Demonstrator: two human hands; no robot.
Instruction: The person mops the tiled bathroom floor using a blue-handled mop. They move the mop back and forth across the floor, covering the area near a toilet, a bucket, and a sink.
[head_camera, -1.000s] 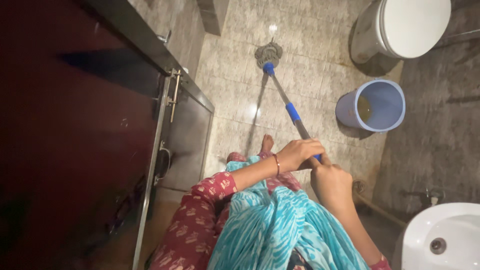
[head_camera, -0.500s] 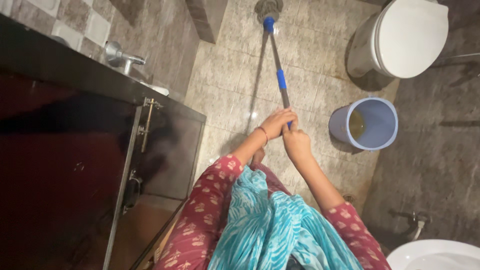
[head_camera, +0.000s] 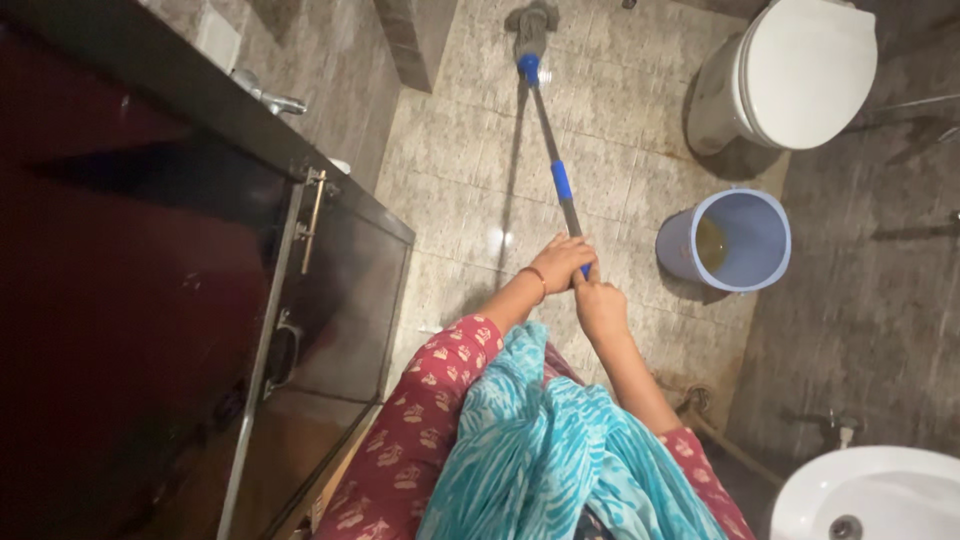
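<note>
Both my hands grip the handle of a long mop (head_camera: 552, 168) with a grey pole and blue bands. My left hand (head_camera: 562, 262) holds it slightly higher up the pole, my right hand (head_camera: 600, 305) just behind it near the end. The grey mop head (head_camera: 530, 20) rests on the tiled floor (head_camera: 460, 200) far ahead, near the top edge of the view. My sleeves are red with a pale print, and a turquoise scarf hangs down my front.
A pale blue bucket (head_camera: 728, 240) with murky water stands to the right of the mop. A white toilet (head_camera: 795, 75) with its lid down is at top right. A white basin (head_camera: 870, 495) is at bottom right. A dark door (head_camera: 150, 320) with metal handles fills the left.
The mop head has slid farther away across the floor, my arms have stretched forward, and my view has shifted so the toilet and bucket sit closer to the middle.
</note>
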